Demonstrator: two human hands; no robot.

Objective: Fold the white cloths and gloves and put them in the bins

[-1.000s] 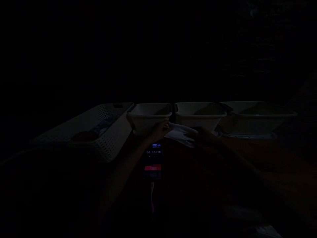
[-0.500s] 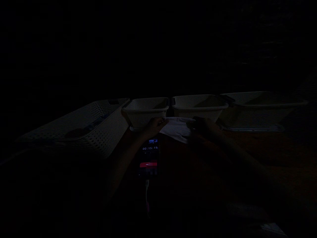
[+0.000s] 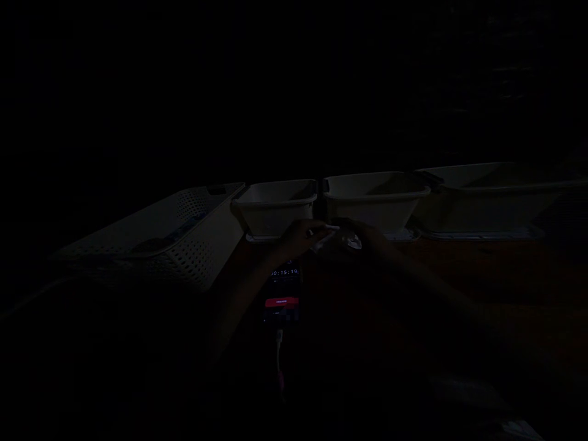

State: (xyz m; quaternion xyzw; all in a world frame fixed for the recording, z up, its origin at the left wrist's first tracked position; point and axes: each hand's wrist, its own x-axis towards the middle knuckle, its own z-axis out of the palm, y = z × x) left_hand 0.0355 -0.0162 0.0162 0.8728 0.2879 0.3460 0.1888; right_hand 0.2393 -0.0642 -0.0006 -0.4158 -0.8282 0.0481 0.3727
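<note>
The scene is very dark. A small white cloth (image 3: 354,242) is bunched between my two hands, above the table and in front of the bins. My left hand (image 3: 297,237) is closed on its left end, thumb and fingers pinched together. My right hand (image 3: 369,237) is closed around the other end; its fingers are mostly lost in shadow. The exact kind of cloth cannot be made out. Just below my left hand lies a phone (image 3: 282,291) with a lit timer screen.
A perforated white basket (image 3: 209,245) with dark items inside stands at left. Three pale bins, the left one (image 3: 275,214), the middle one (image 3: 374,208) and the right one (image 3: 482,208), line the back. A white cable (image 3: 278,352) runs from the phone toward me.
The white cloth was stretched out flat between my hands and is now gathered up small. My hands have come closer together. The view has shifted slightly.
</note>
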